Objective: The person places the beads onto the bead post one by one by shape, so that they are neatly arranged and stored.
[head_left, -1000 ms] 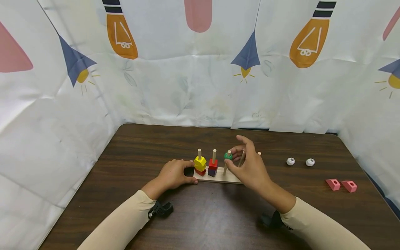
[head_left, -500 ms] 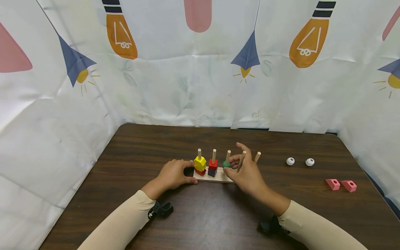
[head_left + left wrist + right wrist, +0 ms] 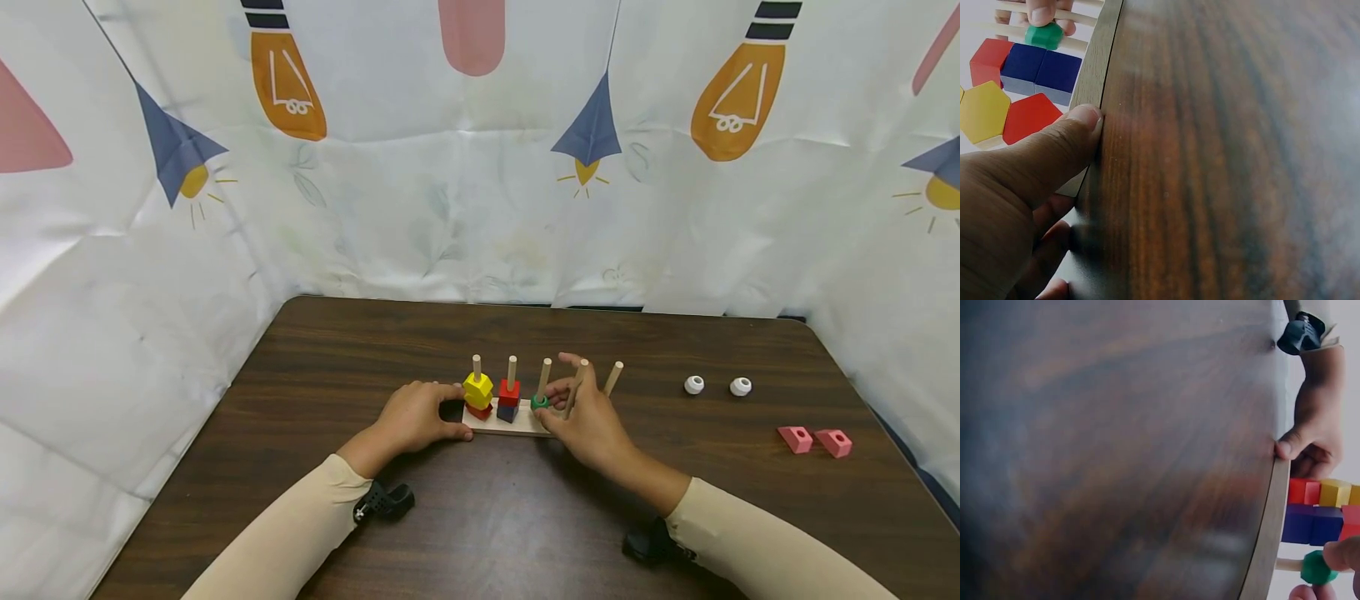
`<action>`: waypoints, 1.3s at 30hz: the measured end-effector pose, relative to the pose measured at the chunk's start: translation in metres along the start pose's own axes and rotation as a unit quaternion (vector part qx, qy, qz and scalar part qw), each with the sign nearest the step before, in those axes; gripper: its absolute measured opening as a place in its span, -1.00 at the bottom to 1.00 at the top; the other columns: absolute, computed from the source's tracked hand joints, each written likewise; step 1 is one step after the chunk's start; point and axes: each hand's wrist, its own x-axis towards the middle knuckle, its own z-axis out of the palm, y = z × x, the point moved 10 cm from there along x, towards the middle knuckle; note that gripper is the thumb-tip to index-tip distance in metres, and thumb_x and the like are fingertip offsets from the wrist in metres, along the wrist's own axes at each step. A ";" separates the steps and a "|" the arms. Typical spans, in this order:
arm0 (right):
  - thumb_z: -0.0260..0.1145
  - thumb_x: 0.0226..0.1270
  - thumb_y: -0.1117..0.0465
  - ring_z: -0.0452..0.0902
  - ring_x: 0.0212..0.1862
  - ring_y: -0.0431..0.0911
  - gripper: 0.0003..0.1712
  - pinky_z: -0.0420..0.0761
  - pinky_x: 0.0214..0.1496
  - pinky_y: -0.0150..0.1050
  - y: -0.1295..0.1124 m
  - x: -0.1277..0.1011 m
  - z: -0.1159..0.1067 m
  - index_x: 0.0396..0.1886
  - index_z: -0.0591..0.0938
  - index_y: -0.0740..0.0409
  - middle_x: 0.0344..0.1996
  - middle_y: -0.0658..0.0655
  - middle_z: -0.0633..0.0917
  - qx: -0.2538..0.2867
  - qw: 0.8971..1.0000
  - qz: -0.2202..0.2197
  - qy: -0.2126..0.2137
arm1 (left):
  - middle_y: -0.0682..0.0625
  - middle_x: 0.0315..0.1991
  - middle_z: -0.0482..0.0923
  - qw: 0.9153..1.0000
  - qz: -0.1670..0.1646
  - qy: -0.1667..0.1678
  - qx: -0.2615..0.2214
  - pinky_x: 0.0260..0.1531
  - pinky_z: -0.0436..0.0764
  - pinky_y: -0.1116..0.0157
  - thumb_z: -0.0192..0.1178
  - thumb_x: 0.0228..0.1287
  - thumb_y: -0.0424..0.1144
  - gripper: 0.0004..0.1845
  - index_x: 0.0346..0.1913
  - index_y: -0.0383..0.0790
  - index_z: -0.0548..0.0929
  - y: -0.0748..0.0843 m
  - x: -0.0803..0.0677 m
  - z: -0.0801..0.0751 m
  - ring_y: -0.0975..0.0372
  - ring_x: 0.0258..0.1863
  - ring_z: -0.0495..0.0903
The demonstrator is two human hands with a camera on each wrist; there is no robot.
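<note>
A wooden peg board (image 3: 521, 427) stands on the table with several upright pegs. My left hand (image 3: 411, 419) grips its left end, the thumb (image 3: 1085, 119) along the front edge. My right hand (image 3: 592, 423) pinches a green bead (image 3: 1318, 569) threaded on the third peg; in the right wrist view a stretch of bare peg shows between bead and board. The leftmost peg carries yellow blocks (image 3: 477, 389) above a red block (image 3: 1032, 117). Stacked on the second peg are a red block (image 3: 509, 392) and blue blocks (image 3: 1040, 67). My right hand partly hides the fourth peg and the board's right part.
Two white beads (image 3: 693, 385) lie on the dark wooden table (image 3: 480, 517) to the right. Closer to me, at the far right, lie two pink wedge-shaped blocks (image 3: 796, 439) with holes. A printed white curtain (image 3: 480, 217) hangs behind the table.
My right hand has brought the green bead from near the top of the third peg down to its lower part. The left hand keeps its hold on the board.
</note>
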 end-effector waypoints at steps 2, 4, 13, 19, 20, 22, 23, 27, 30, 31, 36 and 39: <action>0.56 0.18 0.36 0.67 -0.17 -0.07 0.02 0.67 -0.05 -0.11 0.003 0.000 0.002 0.48 0.12 0.23 -0.15 0.09 0.73 0.001 1.000 0.007 -0.006 | -0.04 0.10 0.71 1.000 0.002 0.000 0.001 -0.01 0.61 -0.05 0.58 0.01 0.17 -0.32 0.19 -0.05 0.73 0.000 0.000 0.000 -0.02 0.03 0.68; 0.56 0.19 0.37 0.67 -0.16 -0.07 0.00 0.66 -0.05 -0.11 0.005 0.000 0.004 0.47 0.12 0.24 -0.16 0.10 0.73 0.000 1.000 0.010 -0.009 | -0.04 0.10 0.71 1.000 0.004 0.000 0.002 -0.01 0.61 -0.05 0.57 0.01 0.17 -0.33 0.19 -0.05 0.73 0.001 0.000 -0.001 -0.02 0.03 0.68; 0.55 0.17 0.39 0.68 -0.19 -0.08 -0.09 0.67 -0.07 -0.13 0.005 0.000 0.006 0.39 0.19 0.27 -0.18 0.09 0.74 -0.005 1.000 -0.008 -0.008 | -0.04 0.09 0.71 1.000 0.001 0.002 0.005 -0.02 0.61 -0.05 0.57 0.01 0.17 -0.33 0.18 -0.05 0.73 0.001 0.000 -0.002 -0.02 0.02 0.68; 0.54 0.19 0.39 0.70 -0.16 -0.04 -0.11 0.67 -0.02 -0.09 0.006 -0.001 0.006 0.38 0.20 0.28 -0.15 0.10 0.74 0.005 1.000 0.001 -0.022 | -0.05 0.09 0.71 1.000 -0.001 0.003 0.002 -0.01 0.61 -0.06 0.58 0.00 0.17 -0.32 0.18 -0.06 0.74 0.001 0.000 -0.001 -0.02 0.03 0.67; 0.53 0.20 0.39 0.70 -0.13 -0.02 -0.11 0.67 0.00 -0.06 0.006 -0.002 0.006 0.39 0.20 0.28 -0.13 0.12 0.74 0.007 1.000 0.001 -0.025 | -0.05 0.09 0.71 1.000 -0.002 0.003 0.002 -0.01 0.60 -0.06 0.59 0.00 0.17 -0.32 0.18 -0.05 0.74 0.000 0.000 -0.001 -0.02 0.03 0.67; 0.52 0.22 0.38 0.72 -0.07 0.06 -0.09 0.66 0.04 0.00 0.005 -0.003 0.006 0.42 0.17 0.29 -0.05 0.19 0.74 0.007 0.999 -0.004 -0.032 | -0.06 0.09 0.71 1.000 -0.003 0.004 0.003 -0.01 0.60 -0.06 0.58 -0.01 0.17 -0.32 0.18 -0.05 0.74 0.000 0.000 0.000 -0.03 0.03 0.67; 0.52 0.23 0.38 0.71 -0.02 0.10 -0.08 0.65 0.06 0.03 0.004 -0.004 0.005 0.44 0.15 0.30 0.01 0.24 0.72 0.004 0.999 -0.010 -0.034 | -0.06 0.09 0.71 1.000 -0.003 0.004 0.003 -0.01 0.60 -0.06 0.59 -0.01 0.17 -0.32 0.18 -0.05 0.74 0.000 0.000 0.000 -0.03 0.02 0.67; 0.49 0.27 0.36 0.61 0.20 0.20 -0.04 0.60 0.16 0.09 0.001 -0.008 0.002 0.49 0.09 0.35 0.26 0.40 0.57 -0.017 0.998 -0.039 -0.049 | -0.05 0.09 0.72 1.000 -0.002 0.005 0.003 -0.02 0.60 -0.05 0.58 -0.01 0.18 -0.33 0.17 -0.03 0.74 0.000 0.000 0.000 -0.02 0.02 0.68; 0.47 0.30 0.34 0.51 0.31 0.20 -0.02 0.55 0.22 0.07 0.001 -0.014 0.001 0.53 0.05 0.35 0.38 0.43 0.45 -0.035 0.995 -0.052 -0.071 | -0.04 0.08 0.72 1.000 0.000 0.007 0.002 -0.02 0.61 -0.05 0.59 -0.01 0.17 -0.34 0.17 -0.02 0.74 0.000 0.000 0.000 -0.01 0.02 0.68; 0.46 0.32 0.33 0.50 0.32 0.20 -0.01 0.54 0.24 0.07 0.001 -0.016 0.000 0.54 0.05 0.33 0.39 0.43 0.42 -0.041 0.995 -0.053 -0.079 | -0.04 0.08 0.72 1.000 0.000 0.007 0.002 -0.02 0.61 -0.05 0.59 -0.01 0.17 -0.34 0.17 -0.02 0.74 0.000 0.000 0.000 -0.01 0.02 0.68; 0.43 0.35 0.31 0.62 0.20 0.16 -0.03 0.61 0.14 0.02 0.002 -0.028 -0.006 0.57 0.05 0.26 0.34 0.43 0.49 -0.082 0.987 -0.071 -0.115 | -0.04 0.08 0.72 1.000 0.002 0.006 0.001 -0.01 0.60 -0.05 0.59 -0.01 0.17 -0.34 0.16 -0.04 0.74 0.000 0.000 0.000 -0.01 0.03 0.68; 0.41 0.38 0.31 0.67 0.13 0.13 -0.13 0.65 0.09 0.00 0.004 -0.036 -0.012 0.53 0.13 0.28 0.29 0.40 0.55 -0.101 0.982 -0.080 -0.136 | -0.03 0.08 0.72 1.000 0.001 0.003 0.001 -0.01 0.60 -0.05 0.59 0.00 0.17 -0.34 0.16 -0.04 0.74 0.000 0.001 0.000 -0.01 0.02 0.68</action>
